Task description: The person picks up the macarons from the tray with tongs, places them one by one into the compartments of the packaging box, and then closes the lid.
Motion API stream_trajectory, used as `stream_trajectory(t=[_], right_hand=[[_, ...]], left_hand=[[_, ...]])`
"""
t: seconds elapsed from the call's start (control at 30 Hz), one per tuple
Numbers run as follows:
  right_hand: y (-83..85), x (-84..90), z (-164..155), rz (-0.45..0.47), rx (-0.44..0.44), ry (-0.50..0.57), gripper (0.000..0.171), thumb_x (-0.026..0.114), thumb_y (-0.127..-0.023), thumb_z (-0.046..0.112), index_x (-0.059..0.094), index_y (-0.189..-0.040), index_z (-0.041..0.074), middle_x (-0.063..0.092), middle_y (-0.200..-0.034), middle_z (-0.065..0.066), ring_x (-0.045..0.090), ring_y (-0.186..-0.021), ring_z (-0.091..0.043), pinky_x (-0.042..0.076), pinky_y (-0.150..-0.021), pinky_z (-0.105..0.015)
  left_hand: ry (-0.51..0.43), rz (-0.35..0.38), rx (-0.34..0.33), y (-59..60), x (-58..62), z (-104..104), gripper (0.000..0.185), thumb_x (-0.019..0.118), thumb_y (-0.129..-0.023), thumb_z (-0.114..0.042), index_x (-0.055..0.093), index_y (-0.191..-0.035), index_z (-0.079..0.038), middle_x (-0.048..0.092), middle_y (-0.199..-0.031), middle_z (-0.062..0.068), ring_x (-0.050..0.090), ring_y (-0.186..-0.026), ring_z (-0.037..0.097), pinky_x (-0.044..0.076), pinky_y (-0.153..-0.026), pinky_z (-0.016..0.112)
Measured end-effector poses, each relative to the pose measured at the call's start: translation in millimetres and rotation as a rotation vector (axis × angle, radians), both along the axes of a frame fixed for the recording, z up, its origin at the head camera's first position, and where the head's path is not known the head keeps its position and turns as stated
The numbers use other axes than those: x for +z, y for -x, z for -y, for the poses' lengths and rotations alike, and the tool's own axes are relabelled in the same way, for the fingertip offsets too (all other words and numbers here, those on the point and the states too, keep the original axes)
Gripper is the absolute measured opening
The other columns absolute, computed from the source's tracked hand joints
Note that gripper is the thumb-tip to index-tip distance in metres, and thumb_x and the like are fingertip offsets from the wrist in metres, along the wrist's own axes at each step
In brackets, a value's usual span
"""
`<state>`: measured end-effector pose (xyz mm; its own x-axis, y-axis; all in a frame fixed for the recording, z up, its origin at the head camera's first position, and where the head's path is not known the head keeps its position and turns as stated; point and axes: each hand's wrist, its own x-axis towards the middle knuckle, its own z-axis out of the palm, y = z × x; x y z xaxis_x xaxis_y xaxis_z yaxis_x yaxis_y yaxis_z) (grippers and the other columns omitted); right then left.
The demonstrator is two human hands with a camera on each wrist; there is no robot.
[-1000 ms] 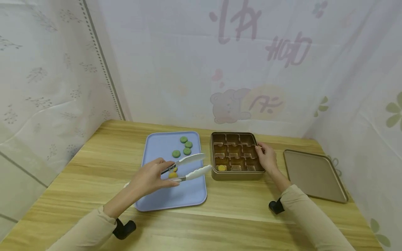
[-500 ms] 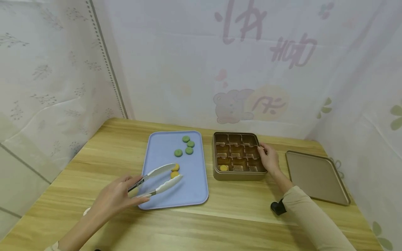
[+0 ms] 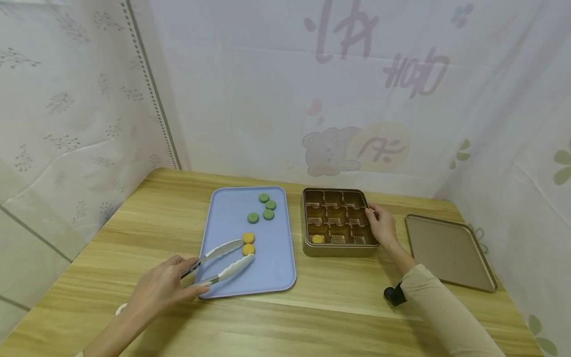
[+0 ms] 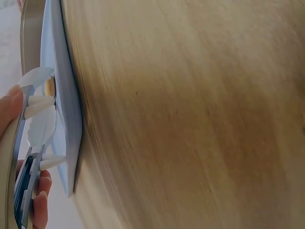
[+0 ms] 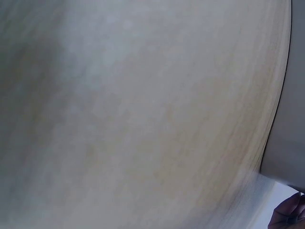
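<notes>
My left hand [image 3: 162, 282] holds a pair of tongs [image 3: 234, 268] with pale serrated tips, spread apart over the blue tray [image 3: 272, 272]. The tips lie on either side of the nearer of two round yellow cookies [image 3: 248, 249]; the other yellow cookie [image 3: 248, 238] sits right behind it. In the left wrist view, thumb and fingers grip the two arms of the tongs [image 4: 29, 186]. My right hand [image 3: 381, 225] grips the right rim of a square bronze tin [image 3: 339, 251]. Its brown insert has several compartments, with one yellow cookie [image 3: 317, 239] in the front left one.
Several green cookies [image 3: 253, 217] lie toward the back of the tray. A flat bronze lid [image 3: 450, 250] rests on the wooden table [image 3: 312, 322] to the right of the tin. Printed cloth [image 3: 250, 99] hangs behind the table.
The tongs have moved left and nearer to me, then lowered around the front yellow cookie. My right hand stays on the tin. The head view has shifted slightly.
</notes>
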<state>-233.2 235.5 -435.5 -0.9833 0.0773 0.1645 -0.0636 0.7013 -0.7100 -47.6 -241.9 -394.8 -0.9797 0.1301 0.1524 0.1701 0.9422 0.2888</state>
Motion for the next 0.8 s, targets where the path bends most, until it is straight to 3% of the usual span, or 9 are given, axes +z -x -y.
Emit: stream_trajectory(t=[0.27,0.53,0.8], right_hand=[[0.7,-1.3,-0.4,-0.011,-0.001,0.004,0.038,0.046,-0.104,0.019,0.056,-0.135,0.000,0.066,-0.102,-0.026,0.060,-0.075,-0.017,0.047,-0.061,-0.024],[1.2,-2.6,-1.2,-0.031,0.000,-0.007,0.037,0.048,-0.103,0.018,0.056,-0.135,-0.001,0.063,-0.089,-0.023,0.049,-0.065,-0.012,0.042,-0.057,-0.026],[0.8,-2.2,-0.1,-0.027,0.002,0.002,0.037,0.048,-0.103,0.018,0.057,-0.134,0.000,0.063,-0.089,-0.023,0.049,-0.064,-0.012,0.043,-0.057,-0.026]], left_hand=[[0.012,-0.020,-0.002,1.4,0.0,-4.2,0.064,0.085,-0.066,-0.047,0.071,-0.117,-0.009,0.063,-0.085,0.000,0.041,-0.063,0.007,0.033,-0.050,0.022],[0.027,-0.022,-0.014,3.2,2.8,-6.0,0.059,0.084,-0.068,-0.046,0.073,-0.113,-0.010,0.060,-0.080,-0.003,0.038,-0.059,0.005,0.032,-0.049,0.020],[0.051,-0.032,-0.041,6.3,6.3,-6.8,0.056,0.084,-0.068,-0.045,0.074,-0.110,-0.009,0.058,-0.076,-0.005,0.037,-0.058,0.004,0.032,-0.049,0.020]])
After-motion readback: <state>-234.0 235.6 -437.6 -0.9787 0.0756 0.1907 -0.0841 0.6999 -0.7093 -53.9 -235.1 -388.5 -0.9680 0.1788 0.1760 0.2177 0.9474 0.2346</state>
